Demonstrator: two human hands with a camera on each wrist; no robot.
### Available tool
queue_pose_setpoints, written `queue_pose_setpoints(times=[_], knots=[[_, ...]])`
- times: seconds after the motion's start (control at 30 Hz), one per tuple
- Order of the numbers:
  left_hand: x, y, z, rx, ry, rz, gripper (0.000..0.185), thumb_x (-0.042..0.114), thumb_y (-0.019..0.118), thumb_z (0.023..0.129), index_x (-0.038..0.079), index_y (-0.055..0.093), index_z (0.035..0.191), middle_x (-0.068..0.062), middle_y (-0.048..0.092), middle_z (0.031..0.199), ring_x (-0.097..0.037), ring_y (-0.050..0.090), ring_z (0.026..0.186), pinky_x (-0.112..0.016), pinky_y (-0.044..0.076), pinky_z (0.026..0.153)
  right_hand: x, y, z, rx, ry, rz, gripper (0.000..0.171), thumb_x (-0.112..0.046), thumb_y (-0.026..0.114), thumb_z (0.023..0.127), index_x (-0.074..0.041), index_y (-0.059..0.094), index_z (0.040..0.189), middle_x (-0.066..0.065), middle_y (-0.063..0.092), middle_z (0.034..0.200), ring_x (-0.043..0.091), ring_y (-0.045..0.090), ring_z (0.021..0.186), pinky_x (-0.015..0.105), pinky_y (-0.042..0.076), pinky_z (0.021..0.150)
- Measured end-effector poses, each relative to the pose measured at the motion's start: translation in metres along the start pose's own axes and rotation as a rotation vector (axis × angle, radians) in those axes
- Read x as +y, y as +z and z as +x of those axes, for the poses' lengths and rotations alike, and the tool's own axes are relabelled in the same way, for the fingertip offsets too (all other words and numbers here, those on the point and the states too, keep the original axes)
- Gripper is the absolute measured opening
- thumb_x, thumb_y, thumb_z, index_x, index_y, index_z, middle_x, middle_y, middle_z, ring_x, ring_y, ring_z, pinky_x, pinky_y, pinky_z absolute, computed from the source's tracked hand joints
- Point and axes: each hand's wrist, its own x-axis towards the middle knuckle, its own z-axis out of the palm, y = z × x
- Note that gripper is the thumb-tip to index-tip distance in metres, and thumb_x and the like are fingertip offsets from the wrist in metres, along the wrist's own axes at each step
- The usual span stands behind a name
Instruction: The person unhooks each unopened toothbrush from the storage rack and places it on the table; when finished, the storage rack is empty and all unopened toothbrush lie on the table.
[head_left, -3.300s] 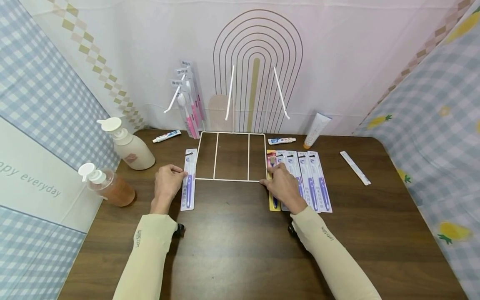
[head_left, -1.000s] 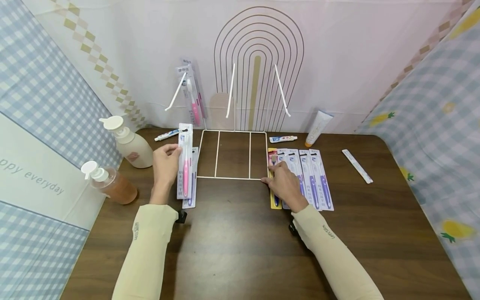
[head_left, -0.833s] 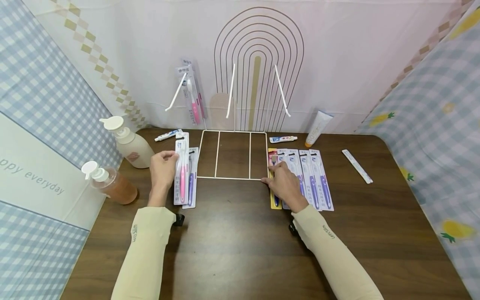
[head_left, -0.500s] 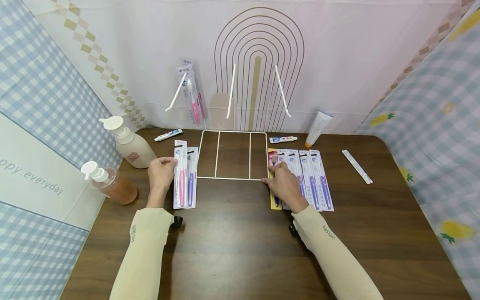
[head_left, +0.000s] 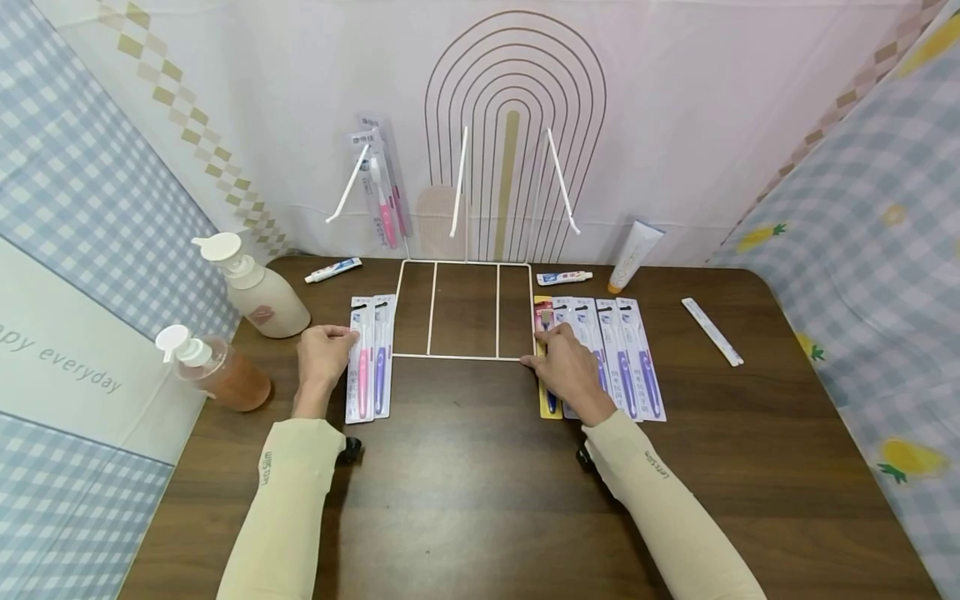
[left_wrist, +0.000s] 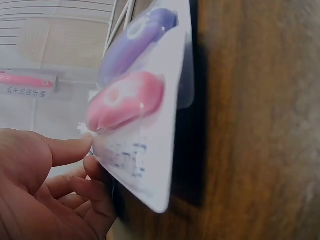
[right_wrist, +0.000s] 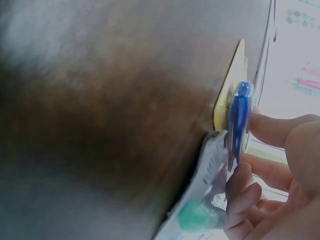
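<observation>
Left hand [head_left: 322, 354] sits on the bench [head_left: 480, 500], fingertips pinching the left edge of the pink toothbrush pack [head_left: 361, 358], which lies flat just left of a purple toothbrush pack [head_left: 382, 357]. From the left wrist view the pink handle bulges in its blister, but the fingers under the card are partly hidden. Right hand [head_left: 566, 367] rests, fingers loosely bent, over the yellow-backed toothbrush pack [head_left: 545, 400], covering its middle; whether it grips the card I cannot tell. The right wrist view is blurred. Between the hands stands the white wire rack [head_left: 465, 310], with more packs [head_left: 378, 179] hanging on its far left prong.
</observation>
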Motion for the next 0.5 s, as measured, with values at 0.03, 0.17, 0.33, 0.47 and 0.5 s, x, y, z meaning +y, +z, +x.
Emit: queue_pose_setpoints(times=[0.03,0.17,0.33,0.47,0.5], knots=[[-0.001,0.000,0.000,-0.006,0.002,0.007,0.029,0.030,0.078,0.106,0.007,0.088,0.120,-0.015,0.087,0.112,-0.021,0.074,0.091,-0.030,0.056,0.072,0.000,0.001,0.000,0.001,0.001,-0.004,0.068,-0.048,0.091,0.098,-0.012,0.074,0.154,0.018,0.067,0.135,0.023,0.067,0.081,0.039,0.050,0.059],[-0.001,0.000,0.001,-0.011,0.021,0.032,0.031,0.030,0.078,0.106,0.007,0.088,0.124,-0.017,0.087,0.116,-0.026,0.077,0.098,-0.032,0.056,0.076,-0.001,0.001,-0.001,0.007,0.000,-0.004,0.069,-0.049,0.091,0.098,-0.012,0.074,0.153,0.018,0.068,0.134,0.023,0.067,0.082,0.040,0.050,0.059],[-0.002,0.000,0.002,-0.001,0.027,0.047,0.032,0.031,0.079,0.105,0.007,0.088,0.123,-0.017,0.088,0.114,-0.028,0.079,0.099,-0.033,0.056,0.078,-0.006,-0.005,-0.005,0.004,0.002,0.004,0.068,-0.047,0.091,0.098,-0.012,0.074,0.153,0.018,0.068,0.134,0.024,0.066,0.080,0.041,0.049,0.059],[-0.002,0.001,0.002,0.012,0.030,0.045,0.031,0.030,0.080,0.103,0.007,0.088,0.121,-0.017,0.088,0.112,-0.027,0.079,0.097,-0.033,0.057,0.077,-0.014,-0.012,-0.009,0.005,0.013,0.012,0.067,-0.043,0.092,0.098,-0.010,0.074,0.153,0.019,0.068,0.133,0.026,0.066,0.080,0.042,0.049,0.059],[-0.002,0.001,0.002,0.015,0.032,0.043,0.030,0.030,0.081,0.103,0.007,0.088,0.121,-0.017,0.088,0.112,-0.027,0.079,0.096,-0.033,0.057,0.077,-0.015,-0.013,-0.009,0.003,0.016,0.015,0.067,-0.042,0.092,0.098,-0.010,0.074,0.153,0.019,0.068,0.134,0.027,0.067,0.081,0.042,0.050,0.060]])
